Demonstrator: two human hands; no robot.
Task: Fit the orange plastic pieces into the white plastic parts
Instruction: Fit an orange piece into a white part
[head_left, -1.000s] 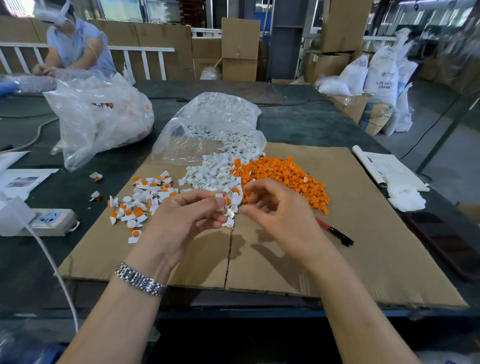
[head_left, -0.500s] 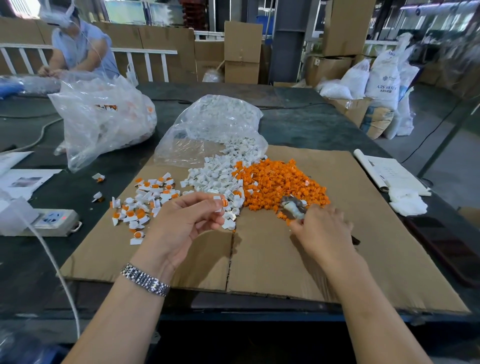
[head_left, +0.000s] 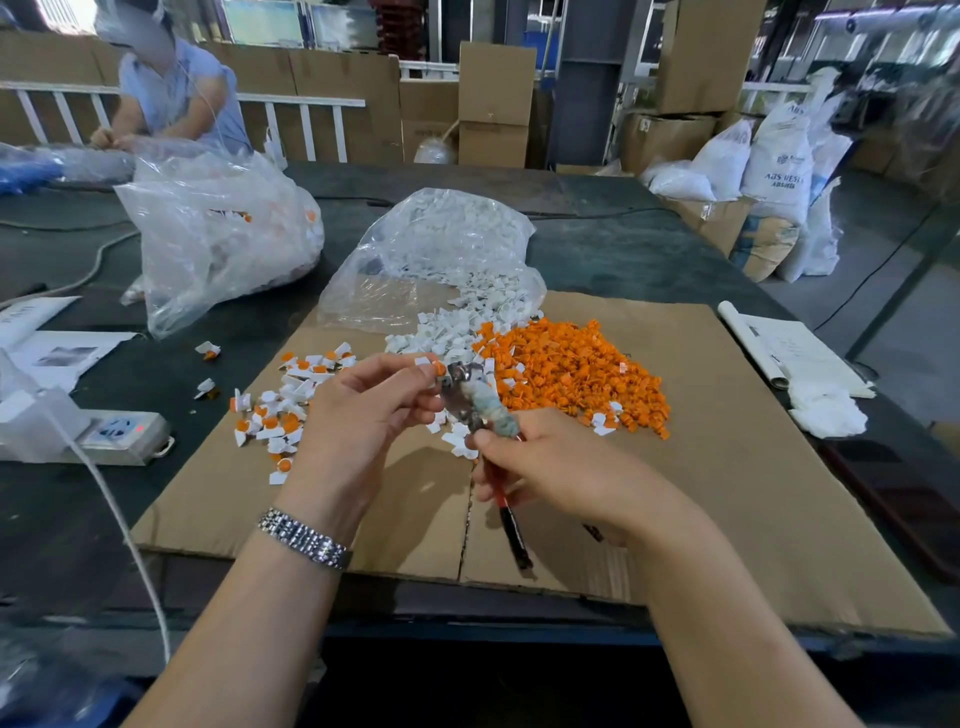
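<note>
Pliers (head_left: 475, 402) gripped in right hand (head_left: 566, 467), nose pointing up-left, touching part (head_left: 434, 370) pinched by left fingers (head_left: 400, 384).

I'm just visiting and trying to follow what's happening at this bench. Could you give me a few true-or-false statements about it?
1. The right hand holds pliers. True.
2. The left hand is empty. False: it pinches a white part with an orange piece.
3. The loose orange pieces lie on cardboard. True.
4. The finished pieces are piled right of the orange heap. False: they lie to its left.
</note>
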